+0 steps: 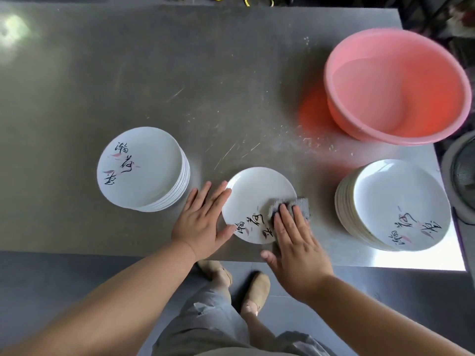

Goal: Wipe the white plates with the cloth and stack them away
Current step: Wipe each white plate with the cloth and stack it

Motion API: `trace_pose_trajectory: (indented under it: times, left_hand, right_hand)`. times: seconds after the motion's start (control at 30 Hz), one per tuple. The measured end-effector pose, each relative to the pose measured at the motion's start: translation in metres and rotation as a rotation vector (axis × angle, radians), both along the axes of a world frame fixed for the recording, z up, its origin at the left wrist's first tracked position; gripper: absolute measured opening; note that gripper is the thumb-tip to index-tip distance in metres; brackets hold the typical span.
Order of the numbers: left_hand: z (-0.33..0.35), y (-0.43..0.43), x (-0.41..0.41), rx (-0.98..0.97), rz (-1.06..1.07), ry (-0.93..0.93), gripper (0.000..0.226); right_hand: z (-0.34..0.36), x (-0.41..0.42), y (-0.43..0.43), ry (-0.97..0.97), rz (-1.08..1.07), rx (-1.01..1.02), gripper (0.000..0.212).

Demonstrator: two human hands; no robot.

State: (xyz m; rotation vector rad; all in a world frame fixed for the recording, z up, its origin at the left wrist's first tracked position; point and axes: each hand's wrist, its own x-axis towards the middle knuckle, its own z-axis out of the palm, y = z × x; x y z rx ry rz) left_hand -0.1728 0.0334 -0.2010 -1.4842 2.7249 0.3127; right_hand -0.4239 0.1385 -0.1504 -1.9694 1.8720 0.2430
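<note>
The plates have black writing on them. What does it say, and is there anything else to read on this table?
Left stack, top plate: three black brush characters, too cursive to read for sure.
Middle plate: the same kind of characters near its front rim, beside the right hand; unreadable.
Right stack, top plate: the same kind of characters; unreadable.
Pink basin and cloth: no writing seen.

A dishwashing kitchen: steel surface [128, 73], plate stacks [141, 168] at nine and three o'clock, pink basin [395, 86] at two.
</note>
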Motion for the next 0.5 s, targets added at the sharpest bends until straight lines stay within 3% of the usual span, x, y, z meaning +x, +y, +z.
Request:
trace_pose_trajectory:
  times: [0.23, 0.4, 0.5]
  left_hand:
    - [0.002, 0.0, 0.0, -0.026, 0.006, 0.028, 0.083]
    - [0.002, 0.001, 0.0, -0.003, 0.017, 0.029, 0.084]
    - [0.001, 0.002, 0.0, -0.012, 0.021, 0.017, 0.084]
  right_hand:
    - [-0.003, -0.011, -0.075, 0.047, 0.002, 0.0, 0.092]
    - [-0.004, 0.02, 0.012, -0.036, -0.021, -0.004, 0.09]
    - [-0.005, 0.015, 0.019, -0.071, 0.049, -0.04, 0.087]
